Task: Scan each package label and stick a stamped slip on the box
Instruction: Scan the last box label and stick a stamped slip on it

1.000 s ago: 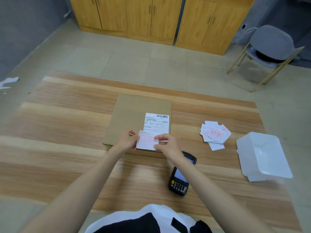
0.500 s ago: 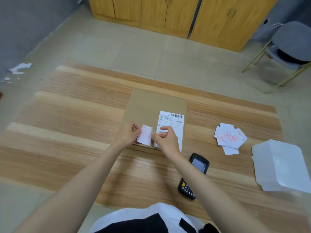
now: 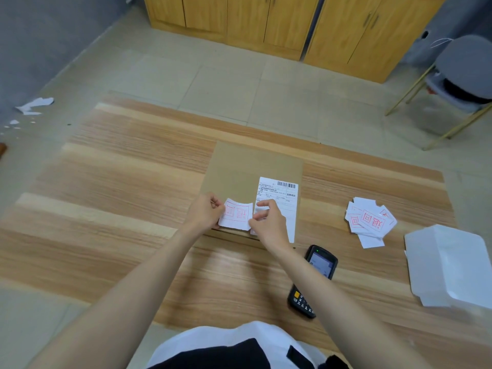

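Over the near edge of the cardboard box (image 3: 247, 166), I pinch the stamped slip (image 3: 237, 217) between my left hand (image 3: 205, 213) and right hand (image 3: 269, 222), its long axis left-to-right, just left of the shipping label (image 3: 285, 201).

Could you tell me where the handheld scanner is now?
The scanner lies on the table, just under the right forearm, nearer the person than the cardboard box.

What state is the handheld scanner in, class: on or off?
On: the handheld scanner has a pale lit screen and a small green light near its top end.
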Tool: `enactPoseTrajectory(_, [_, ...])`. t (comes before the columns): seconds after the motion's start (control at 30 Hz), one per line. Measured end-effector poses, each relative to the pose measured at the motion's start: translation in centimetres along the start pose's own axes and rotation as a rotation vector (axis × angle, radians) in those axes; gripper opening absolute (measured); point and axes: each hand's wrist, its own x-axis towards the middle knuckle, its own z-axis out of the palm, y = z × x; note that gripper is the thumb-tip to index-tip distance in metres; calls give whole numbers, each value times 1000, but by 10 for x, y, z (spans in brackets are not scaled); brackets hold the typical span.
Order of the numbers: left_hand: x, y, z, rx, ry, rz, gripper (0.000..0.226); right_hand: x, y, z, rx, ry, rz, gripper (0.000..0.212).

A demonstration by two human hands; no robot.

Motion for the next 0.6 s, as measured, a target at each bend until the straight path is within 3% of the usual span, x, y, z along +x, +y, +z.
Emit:
enactPoseTrajectory(0.37, [-7,-2,-6,164,27,65,10,-1,5,2,-192,14,-92,19])
enactPoseTrajectory(0.47, [-12,0,-5,595,144,265,21,-1,8,1,-535,11,-218,22])
enactPoseTrajectory(0.53, [-12,-1,-4,779,173,450,30,-1,10,-1,-792,25,-429,29])
enactPoseTrajectory(0.6, [-13,-5,-6,994,180,762,38,-3,17,0,-1042,52,-654,35])
